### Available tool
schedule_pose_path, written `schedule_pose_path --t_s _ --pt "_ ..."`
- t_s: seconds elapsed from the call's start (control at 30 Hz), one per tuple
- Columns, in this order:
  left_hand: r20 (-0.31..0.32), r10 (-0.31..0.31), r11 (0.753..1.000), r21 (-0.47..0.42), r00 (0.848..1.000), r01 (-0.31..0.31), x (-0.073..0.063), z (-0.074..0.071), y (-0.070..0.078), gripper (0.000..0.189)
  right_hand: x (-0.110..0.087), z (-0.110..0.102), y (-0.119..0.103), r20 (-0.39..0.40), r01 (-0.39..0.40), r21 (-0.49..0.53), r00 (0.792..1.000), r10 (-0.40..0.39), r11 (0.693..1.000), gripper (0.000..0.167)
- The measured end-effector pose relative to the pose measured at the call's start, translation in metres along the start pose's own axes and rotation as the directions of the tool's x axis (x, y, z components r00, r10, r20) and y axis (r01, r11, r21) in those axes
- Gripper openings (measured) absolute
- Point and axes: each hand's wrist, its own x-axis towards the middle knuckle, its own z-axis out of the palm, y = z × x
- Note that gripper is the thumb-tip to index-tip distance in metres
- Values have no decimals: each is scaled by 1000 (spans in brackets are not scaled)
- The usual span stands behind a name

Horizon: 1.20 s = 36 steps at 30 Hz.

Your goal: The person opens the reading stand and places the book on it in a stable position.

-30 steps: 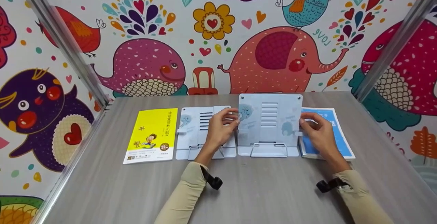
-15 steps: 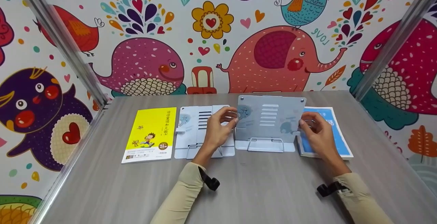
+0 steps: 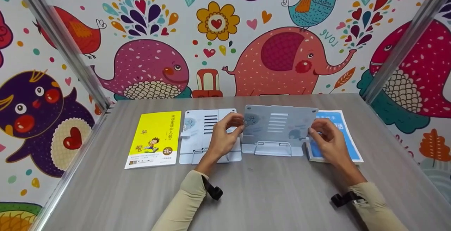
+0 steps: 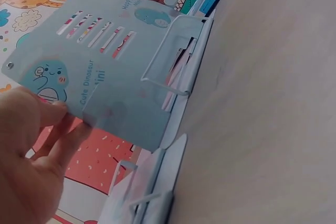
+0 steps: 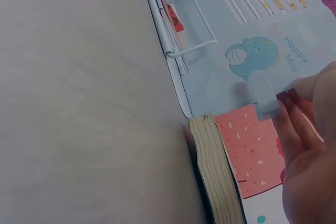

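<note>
Both hands are at a light blue-grey metal book stand (image 3: 262,134) with slots, printed dinosaurs and a wire page holder (image 3: 273,149) at its foot. Its back panel is raised from the flat base on the table. My left hand (image 3: 225,136) pinches the panel's left side edge between thumb and fingers. At the right side edge, next to a small clear clip (image 5: 264,94), my right hand (image 3: 329,139) pinches with thumb and fingers. A second, matching book stand (image 3: 195,143) lies close to the left, partly hidden by my left hand and forearm.
A yellow children's book (image 3: 151,132) lies at the far left of the grey table (image 3: 253,199). On the right, a thick blue book (image 3: 348,141) lies partly behind my right hand. A wall with cartoon animals (image 3: 278,65) rises behind, and metal posts (image 3: 398,44) stand at the sides.
The raised panel has tipped, its top edge coming lower and toward me, and it looks shorter and darker. Its base has shifted slightly away. Both hands stay at its side edges.
</note>
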Motion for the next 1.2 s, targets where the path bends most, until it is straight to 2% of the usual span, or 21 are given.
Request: schedule_pose_path --t_s 0.3,0.57,0.73,0.87,1.03,1.2 --pt "-1 21 1000 -7 1000 -21 0 0 -2 33 -4 -6 -2 75 -2 -9 997 2 1000 25" --pt "-23 57 998 -16 998 -58 0 2 -9 33 -9 -7 -1 133 57 -4 989 -56 998 25" --pt "-27 27 999 -26 999 -28 -2 3 -11 33 -11 -8 -1 140 59 -16 989 -56 998 27" --pt "-44 13 1000 13 999 -12 -2 3 -13 28 -11 -9 -2 136 50 -59 990 -41 997 23" --pt "-98 -7 996 82 995 15 1 4 -17 21 -14 -10 -6 143 54 -103 989 -39 993 14" --pt "-165 -40 991 117 985 60 2 8 -19 17 -19 -8 -12 185 93 -91 980 -75 991 16"
